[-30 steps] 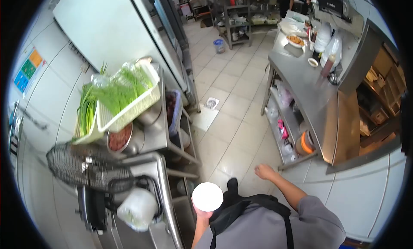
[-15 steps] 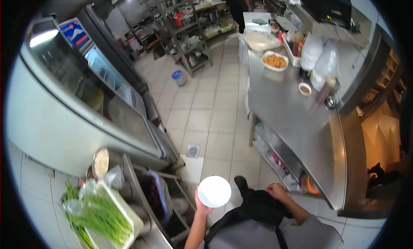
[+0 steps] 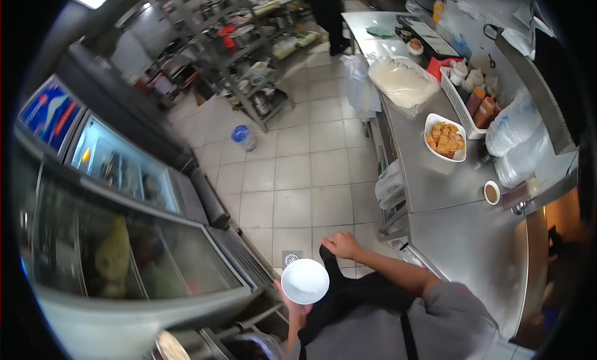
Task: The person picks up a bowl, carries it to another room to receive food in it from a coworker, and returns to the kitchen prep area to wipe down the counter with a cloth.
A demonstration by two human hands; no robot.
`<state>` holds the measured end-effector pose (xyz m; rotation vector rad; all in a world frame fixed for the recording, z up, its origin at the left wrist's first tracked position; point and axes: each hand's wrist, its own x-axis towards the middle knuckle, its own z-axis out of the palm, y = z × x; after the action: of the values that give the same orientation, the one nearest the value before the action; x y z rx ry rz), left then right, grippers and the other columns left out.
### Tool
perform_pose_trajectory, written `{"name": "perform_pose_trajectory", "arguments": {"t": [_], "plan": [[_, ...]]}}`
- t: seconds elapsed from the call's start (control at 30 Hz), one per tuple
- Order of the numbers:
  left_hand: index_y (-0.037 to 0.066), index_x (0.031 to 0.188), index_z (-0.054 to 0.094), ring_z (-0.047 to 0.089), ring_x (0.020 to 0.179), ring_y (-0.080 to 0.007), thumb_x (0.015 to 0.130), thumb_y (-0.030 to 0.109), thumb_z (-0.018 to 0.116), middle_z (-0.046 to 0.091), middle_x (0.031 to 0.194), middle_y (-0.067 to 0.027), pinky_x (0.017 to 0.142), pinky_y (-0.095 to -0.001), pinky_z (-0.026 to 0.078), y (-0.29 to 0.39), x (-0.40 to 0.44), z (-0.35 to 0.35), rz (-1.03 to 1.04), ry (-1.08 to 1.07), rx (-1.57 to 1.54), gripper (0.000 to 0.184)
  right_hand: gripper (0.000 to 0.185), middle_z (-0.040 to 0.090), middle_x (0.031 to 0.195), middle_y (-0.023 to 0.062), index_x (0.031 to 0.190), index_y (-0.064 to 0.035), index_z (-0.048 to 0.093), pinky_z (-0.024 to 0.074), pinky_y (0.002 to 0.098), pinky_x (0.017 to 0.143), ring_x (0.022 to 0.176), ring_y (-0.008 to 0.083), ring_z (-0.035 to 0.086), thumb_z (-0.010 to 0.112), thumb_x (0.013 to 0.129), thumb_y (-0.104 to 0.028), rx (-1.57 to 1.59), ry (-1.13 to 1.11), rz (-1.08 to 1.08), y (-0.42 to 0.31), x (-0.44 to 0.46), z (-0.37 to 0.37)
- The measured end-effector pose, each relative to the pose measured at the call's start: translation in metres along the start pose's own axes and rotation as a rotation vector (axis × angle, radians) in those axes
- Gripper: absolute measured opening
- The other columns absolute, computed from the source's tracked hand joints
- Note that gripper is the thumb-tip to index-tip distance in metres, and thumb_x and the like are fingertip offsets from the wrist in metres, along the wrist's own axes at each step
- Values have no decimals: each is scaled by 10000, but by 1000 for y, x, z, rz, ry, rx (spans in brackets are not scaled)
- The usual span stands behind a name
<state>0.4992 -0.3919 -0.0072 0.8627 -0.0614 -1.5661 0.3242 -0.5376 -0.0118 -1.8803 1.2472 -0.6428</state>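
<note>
A white bowl (image 3: 305,281) sits in my left hand (image 3: 297,306), held from below and along its side in front of my body. Its inside looks bare and white. My right hand (image 3: 341,244) is stretched forward with its fingers curled, right above the black cloth or shoe (image 3: 329,260) in front of me. Whether those fingers hold anything is hidden. To the right runs a steel counter (image 3: 460,248), bearing a white dish of golden fried pieces (image 3: 445,138) and a small cup of brown sauce (image 3: 491,193).
Glass-door fridges (image 3: 124,242) line the left side. A blue-lidded tub (image 3: 244,138) stands on the tiled floor (image 3: 292,204). Farther back are a metal shelf rack (image 3: 239,80) and a person in dark clothes (image 3: 326,15). A basket of sauce bottles (image 3: 463,105) lies on the counter.
I have moved forward along the aisle, and the counter and fridges sit closer. My right hand has swung forward and inward. The bowl stays in my left hand. The tray of greens has left view.
</note>
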Motion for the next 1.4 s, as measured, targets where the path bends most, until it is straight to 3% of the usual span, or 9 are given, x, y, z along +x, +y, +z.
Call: {"name": "perform_pose_trajectory", "arguments": {"t": [0.37, 0.47, 0.73, 0.93, 0.97, 1.07, 1.2, 1.3, 1.4], "plan": [[62, 1254, 411, 489, 1091, -297, 832, 671, 193, 498, 1204, -119, 917, -434, 404, 165, 294, 134, -351, -238, 283, 772, 372, 591, 720, 204, 803, -21, 605, 440, 450, 660, 739, 397, 558, 393, 912, -307, -30, 418, 218, 59, 181, -60], [56, 1257, 408, 491, 1091, -287, 838, 662, 199, 497, 1206, -115, 922, -423, 402, 170, 400, 183, -415, -287, 273, 767, 271, 610, 735, 177, 943, -58, 588, 448, 449, 683, 776, 377, 574, 430, 892, -273, 19, 304, 532, 95, 243, -100], [32, 1258, 400, 508, 1077, -294, 843, 648, 219, 501, 1198, -142, 908, -418, 425, 189, 562, 342, -304, -195, 161, 765, 255, 567, 999, 157, 1047, -67, 552, 447, 396, 682, 773, 317, 559, 557, 811, -165, -146, 296, 309, 151, 472, -212], [35, 1262, 396, 503, 1090, -285, 832, 671, 183, 497, 1203, -139, 881, -404, 445, 237, 709, 424, -305, -543, 68, 797, 316, 564, 1034, 127, 1115, -70, 529, 458, 297, 730, 836, 242, 565, 553, 832, -209, 498, 392, 144, 116, 658, -313], [31, 1271, 384, 496, 1098, -282, 836, 667, 179, 486, 1218, -137, 901, -402, 427, 241, 729, 442, -254, -382, 246, 797, 326, 565, 1036, 127, 1118, -68, 527, 453, 282, 733, 833, 236, 558, 559, 830, -216, 672, 418, 104, 115, 684, -325], [30, 1283, 369, 488, 1105, -285, 846, 651, 171, 479, 1226, -139, 943, -395, 391, 244, 803, 482, -301, -325, 339, 785, 456, 581, 1016, 95, 1198, -97, 476, 454, 280, 769, 921, 186, 565, 620, 781, -215, 385, 150, 44, 98, 748, -366], [79, 1313, 343, 418, 1174, -242, 882, 580, 205, 415, 1290, -113, 980, -364, 339, 235, 919, 516, -283, -393, 607, 675, 411, 589, 992, 93, 1087, -102, 546, 461, 340, 756, 919, 235, 563, 660, 711, -221, -58, 180, 6, 128, 846, -396], [97, 1302, 346, 425, 1147, -198, 907, 519, 247, 435, 1243, -75, 962, -345, 349, 252, 981, 580, -395, -729, 672, 586, 285, 594, 872, 79, 902, -100, 596, 459, 378, 701, 861, 263, 565, 674, 668, -243, -251, 282, -65, 154, 913, -441], [104, 1296, 357, 440, 1127, -186, 910, 513, 263, 456, 1210, -64, 949, -342, 361, 241, 1049, 616, -579, -636, 715, 570, 278, 606, 853, 89, 891, -103, 595, 461, 391, 685, 825, 280, 580, 667, 684, -274, -290, 135, 59, 179, 961, -487]]}}
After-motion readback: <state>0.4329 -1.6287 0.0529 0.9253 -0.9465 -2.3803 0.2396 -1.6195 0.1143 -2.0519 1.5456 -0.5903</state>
